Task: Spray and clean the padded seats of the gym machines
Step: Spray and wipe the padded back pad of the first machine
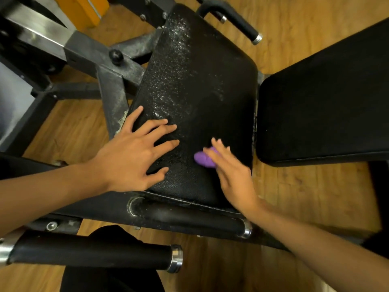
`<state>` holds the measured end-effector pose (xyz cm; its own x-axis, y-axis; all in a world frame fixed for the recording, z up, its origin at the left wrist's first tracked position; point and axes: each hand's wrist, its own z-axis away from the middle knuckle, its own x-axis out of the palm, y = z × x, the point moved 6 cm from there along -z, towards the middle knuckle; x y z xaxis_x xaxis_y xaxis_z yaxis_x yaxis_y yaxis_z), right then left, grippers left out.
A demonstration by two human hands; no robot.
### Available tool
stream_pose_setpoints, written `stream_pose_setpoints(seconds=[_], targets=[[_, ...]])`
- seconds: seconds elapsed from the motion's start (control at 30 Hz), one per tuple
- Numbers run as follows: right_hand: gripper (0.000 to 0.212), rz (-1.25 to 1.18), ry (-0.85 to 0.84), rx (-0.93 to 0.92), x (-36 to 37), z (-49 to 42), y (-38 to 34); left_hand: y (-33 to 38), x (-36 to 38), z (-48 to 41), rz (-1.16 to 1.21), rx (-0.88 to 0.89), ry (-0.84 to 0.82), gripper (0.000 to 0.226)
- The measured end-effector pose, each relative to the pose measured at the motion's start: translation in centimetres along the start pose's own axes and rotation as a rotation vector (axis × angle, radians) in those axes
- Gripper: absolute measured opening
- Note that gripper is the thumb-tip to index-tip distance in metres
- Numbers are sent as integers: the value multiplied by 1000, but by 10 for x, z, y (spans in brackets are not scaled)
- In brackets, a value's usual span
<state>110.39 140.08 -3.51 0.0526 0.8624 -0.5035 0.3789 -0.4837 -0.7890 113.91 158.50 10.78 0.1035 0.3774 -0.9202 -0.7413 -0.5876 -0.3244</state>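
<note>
At centre frame, the padded seat [200, 81] lay beaded with spray droplets [174, 60] toward its upper left. The left hand [130, 154] rested on it with its grip spread flat, likely to steady it. The blurred right hand [233, 175] pressed a purple cloth [203, 159] under seemingly straight fingers, probably wiping.

The right hand [233, 178], lower centre-right, is motion-blurred. Finger outlines are soft and the thumb is not visible, so the grip cannot be determined. Its fingers [219, 150] cover most of a purple item [203, 159], and its type is not identifiable. The left hand [130, 157] hides the near-left corner of the seat pad [200, 81]. The second pad [328, 106] is cut off by the right edge, the roller pad [92, 252] by the left edge, and the yellow object [84, 7] by the top edge.
</note>
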Motion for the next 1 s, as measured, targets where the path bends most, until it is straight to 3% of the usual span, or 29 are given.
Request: stream_pose_setpoints(seconds=[0.13, 0.2, 0.33, 0.47, 0.83, 1.0], targets=[[61, 81, -259, -221, -8, 33, 1, 0, 1, -1, -34, -16, -12, 69], [60, 93, -281, -255, -8, 17, 4, 0, 2, -2, -41, -24, -15, 69], [63, 87, -110, -176, -5, -31, 9, 0, 1, -3, -43, -29, -23, 70], [52, 69, 17, -86, -2, -76, 21, -1, 3, -4, -60, -37, -52, 72], [54, 113, 115, 261, -21, -222, 82, -1, 1, -4, -45, -40, -67, 72], [51, 113, 186, 280, -14, -191, 64, -1, 0, -4, -49, -46, -86, 72]])
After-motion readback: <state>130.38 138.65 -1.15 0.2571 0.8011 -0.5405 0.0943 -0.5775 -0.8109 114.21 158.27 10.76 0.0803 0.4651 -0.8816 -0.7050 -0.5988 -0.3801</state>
